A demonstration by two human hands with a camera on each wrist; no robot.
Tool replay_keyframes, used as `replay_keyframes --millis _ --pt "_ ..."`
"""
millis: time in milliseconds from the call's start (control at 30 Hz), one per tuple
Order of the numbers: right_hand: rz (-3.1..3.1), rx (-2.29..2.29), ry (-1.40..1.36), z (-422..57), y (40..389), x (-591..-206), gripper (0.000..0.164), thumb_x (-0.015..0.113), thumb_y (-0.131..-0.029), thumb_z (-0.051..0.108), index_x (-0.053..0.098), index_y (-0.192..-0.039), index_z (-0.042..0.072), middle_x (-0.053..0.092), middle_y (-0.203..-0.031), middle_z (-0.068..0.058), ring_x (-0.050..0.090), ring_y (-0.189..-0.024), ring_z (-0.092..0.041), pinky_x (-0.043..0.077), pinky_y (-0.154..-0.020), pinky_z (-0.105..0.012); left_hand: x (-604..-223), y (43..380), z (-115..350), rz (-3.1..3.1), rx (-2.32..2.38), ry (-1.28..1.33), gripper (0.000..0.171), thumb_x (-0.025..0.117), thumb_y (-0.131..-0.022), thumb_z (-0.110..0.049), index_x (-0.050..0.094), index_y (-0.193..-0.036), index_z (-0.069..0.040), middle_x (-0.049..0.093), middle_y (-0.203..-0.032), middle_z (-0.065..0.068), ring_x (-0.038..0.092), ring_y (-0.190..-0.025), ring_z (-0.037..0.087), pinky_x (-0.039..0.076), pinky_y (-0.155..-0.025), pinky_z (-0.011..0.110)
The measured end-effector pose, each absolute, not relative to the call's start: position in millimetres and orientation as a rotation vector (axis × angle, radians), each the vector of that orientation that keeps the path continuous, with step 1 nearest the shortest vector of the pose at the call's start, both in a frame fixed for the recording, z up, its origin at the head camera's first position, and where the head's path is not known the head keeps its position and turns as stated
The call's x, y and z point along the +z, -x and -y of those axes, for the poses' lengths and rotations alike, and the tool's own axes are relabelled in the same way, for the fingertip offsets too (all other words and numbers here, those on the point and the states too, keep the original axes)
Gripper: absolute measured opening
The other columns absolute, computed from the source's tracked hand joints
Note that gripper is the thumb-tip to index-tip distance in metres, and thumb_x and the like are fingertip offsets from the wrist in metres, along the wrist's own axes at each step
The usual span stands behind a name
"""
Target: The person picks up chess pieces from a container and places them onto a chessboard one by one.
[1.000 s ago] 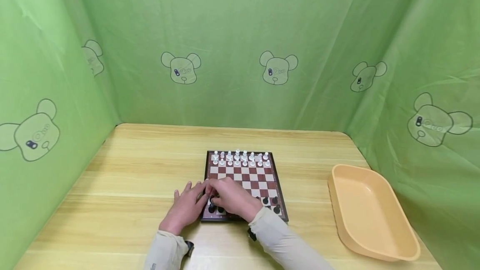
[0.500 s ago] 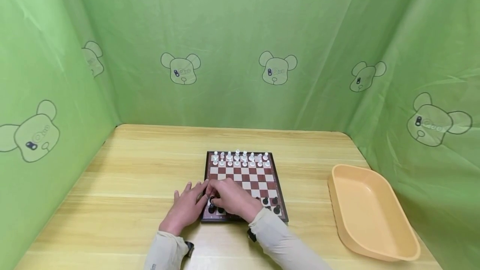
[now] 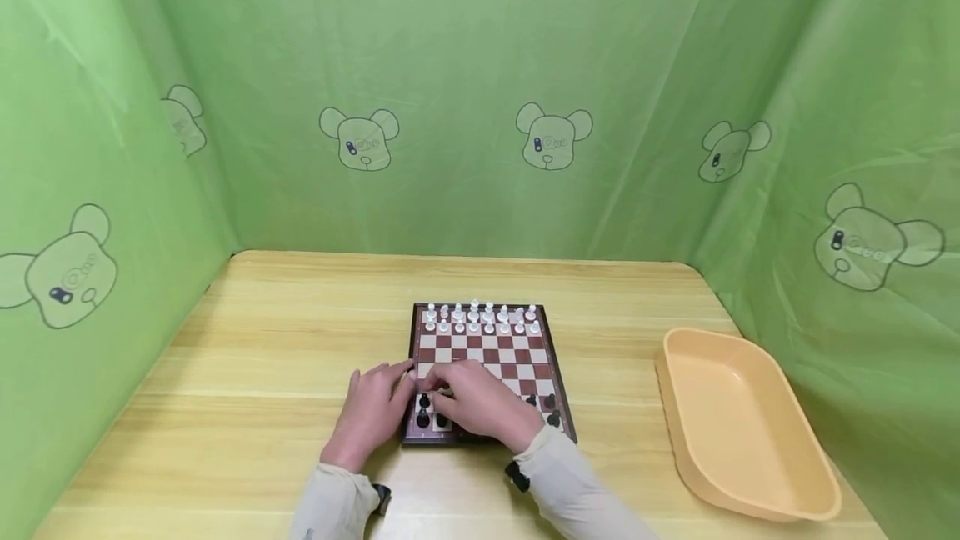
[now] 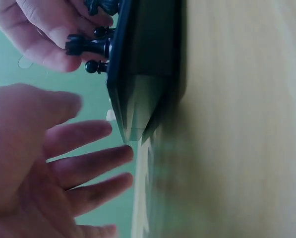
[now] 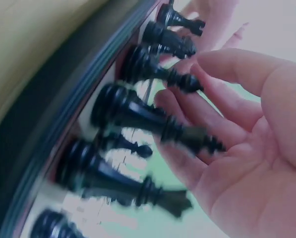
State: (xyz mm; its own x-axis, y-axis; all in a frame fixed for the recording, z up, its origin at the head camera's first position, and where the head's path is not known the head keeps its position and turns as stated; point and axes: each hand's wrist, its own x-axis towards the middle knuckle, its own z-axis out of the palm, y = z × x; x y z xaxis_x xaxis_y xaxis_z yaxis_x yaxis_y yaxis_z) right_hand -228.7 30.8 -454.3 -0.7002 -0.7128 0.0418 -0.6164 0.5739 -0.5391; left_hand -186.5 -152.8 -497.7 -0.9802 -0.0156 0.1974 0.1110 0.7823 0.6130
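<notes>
A folding-style chessboard [image 3: 495, 357] with red and white squares lies on the table. My left hand [image 3: 371, 411] is at its left edge, fingers extended; in the left wrist view the left fingers [image 4: 95, 161] are spread and hold nothing. Over the near left part of the board is my right hand [image 3: 480, 398], its fingers loosely bent beside the black pieces; no piece shows in its grasp. A black pawn [image 3: 424, 400] stands in front of a black rook [image 3: 423, 419] at the near left corner. In the right wrist view, a black bishop [image 5: 157, 72] stands close to the thumb. The right hand hides several black pieces in the head view.
White chess pieces [image 3: 474, 319] stand in two rows along the far side of the board. More black pieces [image 3: 553, 419] stand at the near right corner. An orange plastic tray [image 3: 750, 423] is on the table's right side. Green curtains [image 3: 450, 207] enclose the table.
My right hand has drawn back slightly to the right from the leftmost black pawn, which now stands uncovered. The left hand has shifted only a little.
</notes>
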Motion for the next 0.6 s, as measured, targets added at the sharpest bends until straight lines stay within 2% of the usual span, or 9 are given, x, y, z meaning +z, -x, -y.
replay_keyframes --millis 133,233,267,367,467,600 --pt "-2.679 -0.773 1.094 -42.3 228.9 -454.1 0.013 0.067 -0.101 0.018 0.076 -0.106 0.01 0.076 -0.101 0.001 0.067 -0.087 -0.007 0.059 -0.083 -0.027 -496.9 190.6 150.7 2.673 -0.967 0.07 0.024 0.061 -0.104 -0.019 0.079 -0.101 -0.004 0.078 -0.102 0.016 0.072 -0.101 0.037 0.048 -0.105 0.062" --pt "-2.711 -0.754 1.092 -52.3 228.7 -455.0 0.013 0.066 -0.101 0.018 0.076 -0.103 0.01 0.075 -0.098 0.001 0.066 -0.084 -0.006 0.059 -0.082 -0.028 -495.8 191.1 150.0 2.671 -0.976 0.049 0.026 0.062 -0.104 -0.019 0.075 -0.085 -0.009 0.073 -0.085 0.008 0.068 -0.083 0.027 0.058 -0.083 0.048" --pt "-2.724 -0.745 1.092 -55.5 228.6 -455.3 0.014 0.066 -0.101 0.018 0.077 -0.103 0.009 0.075 -0.098 0.001 0.066 -0.086 -0.007 0.06 -0.083 -0.029 -495.5 191.2 150.0 2.675 -0.979 0.046 0.026 0.062 -0.104 -0.019 0.073 -0.081 -0.011 0.071 -0.081 0.005 0.065 -0.078 0.022 0.058 -0.076 0.044" --pt "-2.761 -0.732 1.08 -64.9 228.8 -455.9 0.014 0.065 -0.102 0.017 0.077 -0.103 0.009 0.075 -0.096 0.001 0.068 -0.088 -0.011 0.06 -0.086 -0.034 -493.6 191.8 150.0 2.678 -0.976 0.07 0.029 0.063 -0.103 -0.016 0.066 -0.074 -0.015 0.063 -0.071 -0.002 0.057 -0.068 0.014 0.056 -0.068 0.037" --pt "-2.8 -0.738 1.07 -72.8 230.1 -455.6 0.014 0.064 -0.102 0.017 0.077 -0.102 0.01 0.075 -0.096 0.001 0.068 -0.089 -0.012 0.06 -0.086 -0.035 -491.8 193.7 151.3 2.675 -0.944 0.124 0.03 0.063 -0.102 -0.014 0.064 -0.072 -0.016 0.061 -0.069 -0.004 0.056 -0.065 0.011 0.056 -0.066 0.035" --pt "-2.832 -0.76 1.055 -80.9 233.6 -454.2 0.014 0.064 -0.103 0.016 0.075 -0.103 0.008 0.073 -0.092 0.001 0.065 -0.08 -0.009 0.061 -0.079 -0.032 -490.1 198.8 155.7 2.669 -0.866 0.18 0.031 0.063 -0.102 -0.013 0.061 -0.072 -0.013 0.059 -0.067 -0.002 0.055 -0.063 0.013 0.056 -0.064 0.036"
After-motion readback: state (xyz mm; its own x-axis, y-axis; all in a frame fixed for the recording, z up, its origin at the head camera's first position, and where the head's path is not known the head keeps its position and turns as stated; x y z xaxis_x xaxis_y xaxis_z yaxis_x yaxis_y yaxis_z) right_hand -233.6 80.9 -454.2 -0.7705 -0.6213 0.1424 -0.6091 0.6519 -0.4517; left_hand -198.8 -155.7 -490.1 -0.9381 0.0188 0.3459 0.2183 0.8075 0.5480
